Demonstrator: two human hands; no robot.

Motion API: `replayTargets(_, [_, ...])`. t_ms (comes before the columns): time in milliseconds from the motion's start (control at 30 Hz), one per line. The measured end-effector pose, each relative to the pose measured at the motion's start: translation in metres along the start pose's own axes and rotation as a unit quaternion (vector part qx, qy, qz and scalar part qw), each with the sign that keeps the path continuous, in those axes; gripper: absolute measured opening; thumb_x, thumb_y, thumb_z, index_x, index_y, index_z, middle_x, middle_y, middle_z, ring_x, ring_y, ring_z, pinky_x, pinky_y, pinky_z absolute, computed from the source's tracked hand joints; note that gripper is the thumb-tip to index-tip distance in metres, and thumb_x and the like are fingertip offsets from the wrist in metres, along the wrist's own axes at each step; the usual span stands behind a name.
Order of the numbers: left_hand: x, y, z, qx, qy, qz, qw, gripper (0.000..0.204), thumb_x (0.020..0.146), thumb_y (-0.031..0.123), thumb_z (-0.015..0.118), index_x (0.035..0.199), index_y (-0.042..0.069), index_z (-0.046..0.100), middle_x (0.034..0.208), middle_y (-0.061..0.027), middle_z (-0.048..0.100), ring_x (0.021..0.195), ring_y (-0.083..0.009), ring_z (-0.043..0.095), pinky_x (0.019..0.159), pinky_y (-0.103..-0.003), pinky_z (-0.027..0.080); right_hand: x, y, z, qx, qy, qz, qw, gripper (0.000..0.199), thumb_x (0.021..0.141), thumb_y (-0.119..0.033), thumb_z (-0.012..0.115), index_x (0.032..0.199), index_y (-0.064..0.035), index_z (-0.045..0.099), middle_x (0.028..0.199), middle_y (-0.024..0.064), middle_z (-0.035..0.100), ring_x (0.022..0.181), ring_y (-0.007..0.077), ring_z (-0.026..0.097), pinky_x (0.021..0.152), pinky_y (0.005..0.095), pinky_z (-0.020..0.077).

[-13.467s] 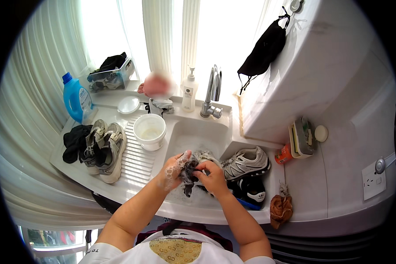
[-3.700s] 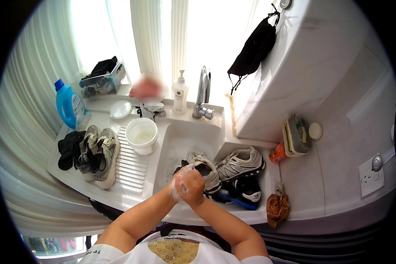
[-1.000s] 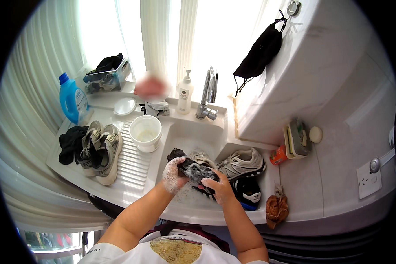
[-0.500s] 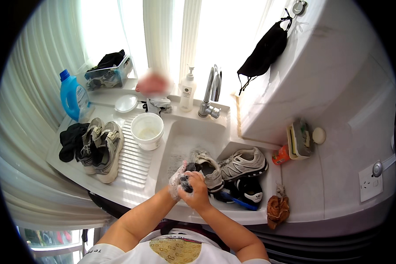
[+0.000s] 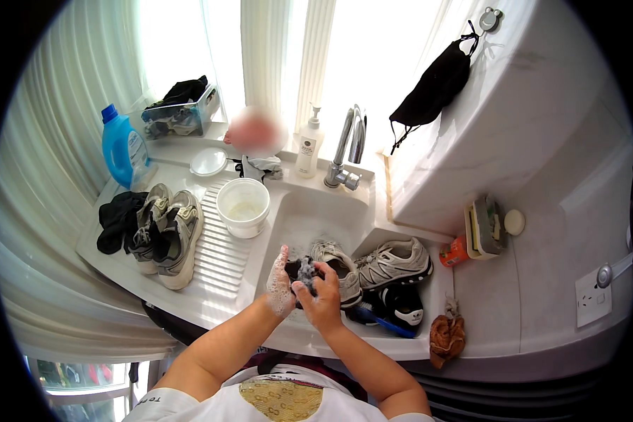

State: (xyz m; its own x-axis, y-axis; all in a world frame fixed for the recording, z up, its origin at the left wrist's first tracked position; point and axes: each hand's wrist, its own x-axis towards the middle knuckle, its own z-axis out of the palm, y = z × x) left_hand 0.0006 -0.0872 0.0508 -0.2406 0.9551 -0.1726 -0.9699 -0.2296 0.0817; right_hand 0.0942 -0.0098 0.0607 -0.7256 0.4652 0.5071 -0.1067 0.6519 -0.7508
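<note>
Dark cloth (image 5: 304, 271), soapy, sits bunched inside the grip, over the near part of the sink (image 5: 309, 218). Left hand (image 5: 281, 283), foam-covered, is pressed against its left side; right hand (image 5: 325, 295) is curled over it from the right, fingers pinching the fabric. Just right of the grip lies a grey trainer (image 5: 339, 267); further right a second trainer (image 5: 394, 261). Left of the grip and beyond it stands a white tub (image 5: 243, 205) on the bench (image 5: 218, 274).
</note>
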Motion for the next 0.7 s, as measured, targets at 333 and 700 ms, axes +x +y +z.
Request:
replayTargets(333, [0.010, -0.009, -0.024, 0.019, 0.012, 0.013, 1.000, 0.024, 0.090, 0.031, 0.048, 0.093, 0.009, 0.057, 0.093, -0.0062, 0.061, 0.082, -0.0184, 0.061, 0.069, -0.031, 0.052, 0.010, 0.043, 0.017, 0.054, 0.089, 0.054, 0.993, 0.018, 0.065, -0.012, 0.065, 0.074, 0.0032, 0.060, 0.095, 0.0161, 0.056, 0.087, 0.0303, 0.055, 0.079, 0.0349, 0.0450])
replayTargets(700, [0.011, -0.008, -0.043, -0.076, -0.134, -0.038, 0.987, 0.029, 0.094, 0.037, 0.040, 0.103, 0.015, 0.055, 0.098, -0.0045, 0.057, 0.092, -0.0195, 0.056, 0.082, -0.033, 0.047, -0.010, 0.004, 0.019, 0.105, -0.064, -0.065, 0.990, 0.020, 0.063, -0.013, 0.063, 0.075, 0.0014, 0.058, 0.100, 0.0142, 0.057, 0.097, 0.0312, 0.053, 0.091, 0.0381, 0.0390])
